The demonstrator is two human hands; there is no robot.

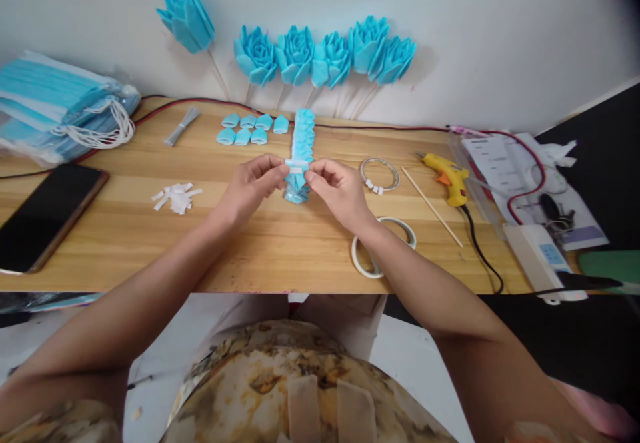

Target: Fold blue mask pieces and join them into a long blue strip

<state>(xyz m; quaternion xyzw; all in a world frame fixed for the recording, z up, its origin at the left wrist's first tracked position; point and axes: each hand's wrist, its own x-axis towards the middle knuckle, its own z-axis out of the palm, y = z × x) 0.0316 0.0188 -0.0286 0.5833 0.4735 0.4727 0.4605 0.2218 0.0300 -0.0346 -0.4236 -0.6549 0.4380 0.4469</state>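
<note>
A long strip of overlapping blue folded petals (pixel 303 143) lies on the wooden table (pixel 280 250), running away from me. My left hand (pixel 250 186) and my right hand (pixel 337 186) meet over its near end, fingers pinched on a small white piece of tape (pixel 296 168) laid across the strip. Several loose blue petals (pixel 250 130) lie in two rows just left of the strip's far end.
Blue fabric flowers on sticks (pixel 320 56) lean on the wall. Face masks (pixel 60 106) and a phone (pixel 45 216) are at left, white scraps (pixel 176 196) nearby. Tape rolls (pixel 381 246), a skewer (pixel 433 206), a yellow glue gun (pixel 449 176) and cables lie right.
</note>
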